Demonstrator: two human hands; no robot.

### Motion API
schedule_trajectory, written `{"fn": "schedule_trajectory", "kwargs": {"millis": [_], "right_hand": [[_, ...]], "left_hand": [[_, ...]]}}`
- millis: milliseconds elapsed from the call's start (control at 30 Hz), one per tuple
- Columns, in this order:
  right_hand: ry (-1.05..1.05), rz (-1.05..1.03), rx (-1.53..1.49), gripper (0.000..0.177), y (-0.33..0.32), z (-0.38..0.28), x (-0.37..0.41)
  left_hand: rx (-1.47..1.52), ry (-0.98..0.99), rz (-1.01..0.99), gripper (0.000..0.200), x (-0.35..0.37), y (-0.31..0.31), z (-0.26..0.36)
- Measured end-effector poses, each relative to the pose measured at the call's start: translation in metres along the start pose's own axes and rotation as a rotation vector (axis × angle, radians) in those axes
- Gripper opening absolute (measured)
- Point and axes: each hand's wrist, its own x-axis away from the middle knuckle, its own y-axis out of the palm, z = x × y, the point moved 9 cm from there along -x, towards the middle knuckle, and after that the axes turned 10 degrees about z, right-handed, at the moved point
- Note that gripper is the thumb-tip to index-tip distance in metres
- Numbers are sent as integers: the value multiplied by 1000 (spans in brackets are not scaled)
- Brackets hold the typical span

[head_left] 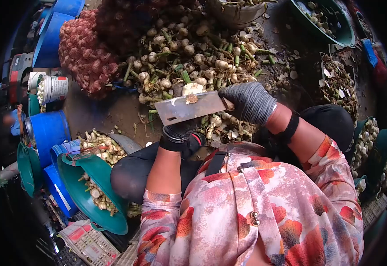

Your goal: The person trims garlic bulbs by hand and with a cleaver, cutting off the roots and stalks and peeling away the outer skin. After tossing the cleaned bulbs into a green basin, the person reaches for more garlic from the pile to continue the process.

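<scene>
My right hand, in a grey knit glove, is closed around the handle of a cleaver. The broad blade points left, with a slot near its far corner and a brown scrap stuck on its face. Behind the blade, my left hand in a dark glove is mostly covered. A pale garlic bulb shows just above the blade's upper edge, with a gloved fingertip beside it; the left hand appears to grip it. Just beyond lies a large heap of garlic bulbs with cut green stems.
Red net sacks of bulbs stand at the far left of the heap. A green basin with garlic tilts near my left knee, beside blue tubs. A bucket and another green basin are at the back. Trimmings lie right.
</scene>
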Motion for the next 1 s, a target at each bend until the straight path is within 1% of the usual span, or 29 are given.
{"fn": "schedule_trajectory", "kwargs": {"millis": [33, 67, 100, 200, 233, 300, 367, 400, 433, 533, 600, 667, 733, 767, 833, 867, 900, 933, 967, 1000], "right_hand": [[-69, 36, -8, 21, -5, -11, 1], [-92, 31, -9, 20, -4, -14, 1], [-108, 23, -9, 20, -3, -17, 2], [-111, -5, 21, 18, -1, -23, 4], [-104, -1, 31, 18, 1, -21, 3], [-80, 15, 56, 22, 8, -14, 1], [-87, 36, 54, 24, 18, -5, 1], [-87, 48, 55, 25, 19, -3, 0], [-100, 14, 50, 28, 15, -7, -1], [-144, 15, 28, 25, 7, -16, 0], [-145, 23, 15, 24, 9, -20, 3], [-153, 33, 2, 24, 10, -18, 2], [-150, 32, -33, 25, 16, -14, 2], [-108, -2, 38, 26, 20, -6, 2], [-94, -4, 69, 28, 28, 5, 0], [-97, -20, 88, 28, 29, 9, 0], [-13, 26, 89, 27, 29, 21, -2], [70, 69, 91, 26, 34, 40, -3], [155, 113, 91, 26, 36, 62, -4], [248, 109, 183, 24, 34, 98, -7]], "left_hand": [[-765, 396, 80, 48, 27, 42, 42], [-1580, 862, -14, 50, 19, 44, 32], [-2384, 1332, -132, 53, 14, 43, 0], [-2368, 1424, -19, 52, 12, 32, 0], [-2431, 1320, -28, 53, 15, 46, 5], [-2255, 1396, -33, 55, 44, 60, 27], [-2263, 1225, -78, 57, 42, 62, 26], [-2636, 1489, -135, 55, 31, 38, -1], [-2934, 1871, -157, 53, 21, 12, -27], [-2665, 1817, -150, 49, 16, 9, -26], [-2364, 1500, -93, 50, 18, 26, -4], [-2380, 1496, -57, 50, 22, 37, 0], [-2229, 1456, -16, 52, 18, 26, 7], [-2386, 1486, -13, 51, 21, 27, 5], [-2691, 1564, -23, 50, 26, 26, 1], [-2975, 1731, -10, 50, 28, 28, -5], [-3225, 1954, 9, 52, 31, 30, -12], [-3453, 2156, 58, 61, 12, -11, -43], [-3670, 2372, 127, 74, 3, -40, -60], [-3694, 2317, -43, 73, 2, -49, -60]]}}
